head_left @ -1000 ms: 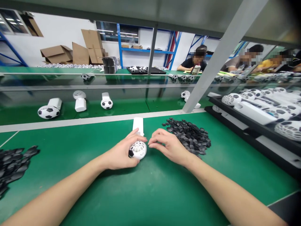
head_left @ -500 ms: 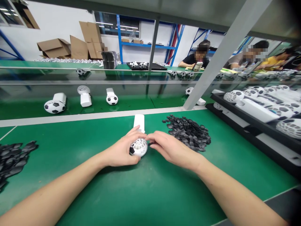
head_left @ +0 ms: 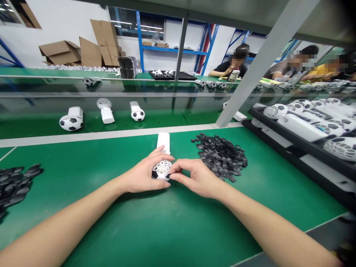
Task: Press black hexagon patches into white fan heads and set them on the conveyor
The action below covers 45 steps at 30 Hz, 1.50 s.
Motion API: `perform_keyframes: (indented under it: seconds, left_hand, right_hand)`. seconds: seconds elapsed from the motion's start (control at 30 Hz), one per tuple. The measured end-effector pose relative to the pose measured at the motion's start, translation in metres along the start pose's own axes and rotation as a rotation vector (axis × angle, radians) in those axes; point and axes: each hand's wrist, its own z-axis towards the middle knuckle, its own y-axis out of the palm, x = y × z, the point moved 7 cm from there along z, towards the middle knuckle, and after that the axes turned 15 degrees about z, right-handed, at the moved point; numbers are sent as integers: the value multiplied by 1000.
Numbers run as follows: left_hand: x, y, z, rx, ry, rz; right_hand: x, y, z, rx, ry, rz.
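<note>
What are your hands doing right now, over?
Left hand grips the white ball-shaped fan on the green table. Right hand pinches at its grille. Pile of black pieces lies just right, not blocking.

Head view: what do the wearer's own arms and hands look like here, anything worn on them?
Both forearms come in bare from the bottom corners, with no sleeve in view up to the frame edge. The left hand and right hand carry no gloves, and no rings, watch, wristband or finger cots are visible. The nails look short and unpainted, as far as this view lets one tell.
</note>
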Motion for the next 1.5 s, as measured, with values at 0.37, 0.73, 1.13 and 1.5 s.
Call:
perform_keyframes:
  seconds: [0.37, 0.73, 1.13, 1.5]
  left_hand:
    - [0, 0, 1, 4, -95, -23]
    - [2, 1, 2, 9, -94, 36]
    - [-23, -15, 0, 60, -202, 115]
    - [-45, -45, -10, -57, -304, 139]
  right_hand:
    - [11, 0, 6, 75, 59, 89]
    - [41, -9, 22, -5, 202, 46]
    - [86, -89, 48, 54, 305, -1009]
    - [76, -72, 43, -59, 287, -1092]
